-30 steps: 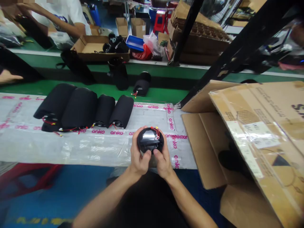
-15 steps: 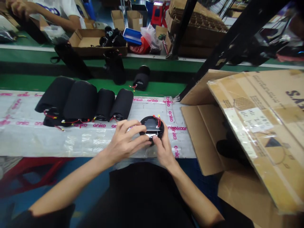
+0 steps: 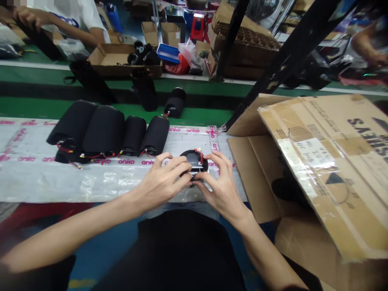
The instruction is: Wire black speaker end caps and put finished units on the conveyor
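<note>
Assembly line, seen from the wearer's head, looking forward and down. A green bench (image 3: 36,106) runs across behind a strip of clear plastic film (image 3: 45,182) printed with pink "anko" lettering. Right side: an open cardboard carton (image 3: 333,169), flaps raised, with a black steel upright (image 3: 291,60) beyond it. Far side: a co-worker (image 3: 72,16) in a white shirt, near a low cardboard box (image 3: 100,64) of black parts, and a blue tray (image 3: 168,52) just past that box. On the film, four black cylinders (image 3: 104,131) lie side by side, long axes running away from the wearer, red leads at their near ends. The closest cylinder ends just beyond and to the left of the left hand (image 3: 160,182); the right hand (image 3: 222,186) sits on the carton side. Hands apart at the wrists, but fingers curl in from both sides, clamped on a round black disc (image 3: 194,158) at the film's middle, just beyond the wearer's body. The disc sits centred between the hands, neither one clearly nearer. Whether it touches the film, cannot tell. Round, so no long axis; its glossy dark face tilts up toward the camera. Red wires (image 3: 199,155) with yellow tips rise at the far right of the rim. Near edge hidden by fingers.
</note>
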`<state>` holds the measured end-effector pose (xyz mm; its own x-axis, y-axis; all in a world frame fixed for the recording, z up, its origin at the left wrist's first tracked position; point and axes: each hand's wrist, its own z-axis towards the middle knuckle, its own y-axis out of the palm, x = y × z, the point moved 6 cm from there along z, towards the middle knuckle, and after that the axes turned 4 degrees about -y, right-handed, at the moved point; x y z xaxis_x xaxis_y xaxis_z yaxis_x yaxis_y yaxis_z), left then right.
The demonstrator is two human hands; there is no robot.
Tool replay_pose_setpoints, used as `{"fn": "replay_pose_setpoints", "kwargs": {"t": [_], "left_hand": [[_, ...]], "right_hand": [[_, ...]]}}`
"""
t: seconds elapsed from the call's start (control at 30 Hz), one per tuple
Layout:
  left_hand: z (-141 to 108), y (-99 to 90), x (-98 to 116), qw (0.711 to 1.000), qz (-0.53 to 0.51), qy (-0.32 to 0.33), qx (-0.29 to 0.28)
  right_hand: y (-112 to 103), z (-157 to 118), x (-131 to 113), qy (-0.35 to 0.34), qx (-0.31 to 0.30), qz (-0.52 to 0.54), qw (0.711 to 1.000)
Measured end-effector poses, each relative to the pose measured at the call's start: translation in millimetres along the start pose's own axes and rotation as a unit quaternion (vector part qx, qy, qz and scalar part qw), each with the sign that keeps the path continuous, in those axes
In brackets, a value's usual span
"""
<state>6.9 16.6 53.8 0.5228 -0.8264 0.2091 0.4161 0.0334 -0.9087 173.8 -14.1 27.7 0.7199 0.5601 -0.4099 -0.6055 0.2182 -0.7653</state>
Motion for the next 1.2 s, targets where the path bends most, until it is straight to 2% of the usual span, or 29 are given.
{"fn": "replay_pose_setpoints", "kwargs": {"t": [0.13,0.2,0.27,0.37,0.43,0.47,0.53,0.6,0.7,0.8,0.87,0.97,1.03,1.1,1.17,1.2], "left_hand": [[7,-4.2,6,0.999,0.034,-0.013,-0.030],[15,-9.6,-1,0.999,-0.003,-0.021,-0.041],[24,-17.7,-18,0.995,-0.067,-0.073,-0.029],[34,-22.0,-46,0.973,-0.142,-0.182,-0.022],[41,-13.6,-52,0.961,-0.174,-0.199,-0.084],[44,-7.6,-52,0.954,-0.187,-0.196,-0.127],[49,1.6,-50,0.941,-0.200,-0.194,-0.191],[53,5.3,-51,0.933,-0.197,-0.214,-0.212],[60,8.0,-57,0.924,-0.200,-0.242,-0.217],[69,14.0,-57,0.919,-0.224,-0.230,-0.230],[73,17.7,-54,0.922,-0.220,-0.220,-0.229],[73,17.7,-50,0.938,-0.167,-0.229,-0.198],[69,16.3,-49,0.942,-0.149,-0.243,-0.178],[63,17.6,-50,0.937,-0.175,-0.250,-0.171],[57,20.6,-53,0.929,-0.223,-0.252,-0.155],[54,22.5,-56,0.924,-0.245,-0.256,-0.143]], "right_hand": [[1,4,-6,0.019,-0.032,0.012,0.999],[0,2,-4,0.031,-0.042,0.043,0.998],[-2,0,0,0.054,-0.043,0.102,0.992],[-15,-2,18,0.149,0.053,0.174,0.972],[-18,0,29,0.231,0.085,0.186,0.951],[-15,3,31,0.262,0.067,0.183,0.945],[-6,13,29,0.290,-0.009,0.163,0.943],[0,23,24,0.291,-0.061,0.120,0.947],[3,32,19,0.298,-0.092,0.064,0.948],[0,36,21,0.300,-0.105,0.031,0.947],[-2,39,21,0.295,-0.115,0.014,0.949],[-5,43,18,0.284,-0.121,-0.008,0.951],[-4,41,15,0.280,-0.116,0.019,0.953],[-2,30,19,0.282,-0.110,0.108,0.947],[-5,9,34,0.299,-0.074,0.186,0.933],[-12,-7,46,0.315,-0.038,0.191,0.929]]}}
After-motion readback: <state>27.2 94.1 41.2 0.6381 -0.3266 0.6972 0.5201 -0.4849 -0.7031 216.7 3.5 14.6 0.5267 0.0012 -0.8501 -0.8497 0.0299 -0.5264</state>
